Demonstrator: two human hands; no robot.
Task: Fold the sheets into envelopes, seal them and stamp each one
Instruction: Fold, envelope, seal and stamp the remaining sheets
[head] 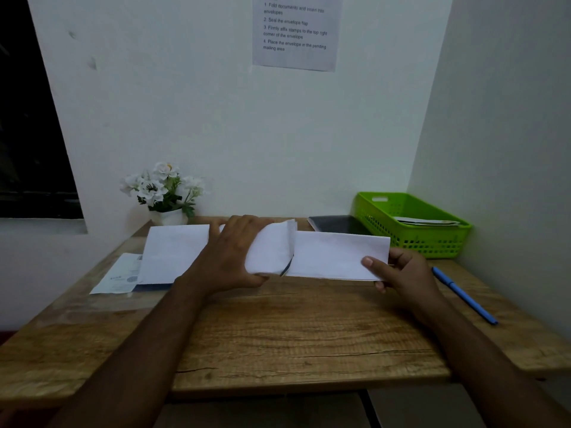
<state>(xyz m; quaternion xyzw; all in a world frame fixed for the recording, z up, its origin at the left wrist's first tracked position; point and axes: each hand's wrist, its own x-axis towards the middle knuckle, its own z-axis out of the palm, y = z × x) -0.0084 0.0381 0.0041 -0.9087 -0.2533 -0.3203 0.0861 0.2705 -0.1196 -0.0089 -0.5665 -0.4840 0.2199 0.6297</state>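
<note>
Right hand (401, 273) is pinched on the end of the envelope (336, 257), and left hand (228, 257) is curled round the folded sheet (268, 251), both held just above the table (293, 335). The leading edge should be kept flat and fed squarely into the mouth. Nothing is blocked by the pen (463, 295), paper stack (176, 251) or green basket (432, 239) beyond.

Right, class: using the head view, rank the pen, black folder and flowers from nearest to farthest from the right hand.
1. Pen, just right of the right hand.
2. Black folder, behind, at the table's back.
3. Flowers, far back left.
</note>
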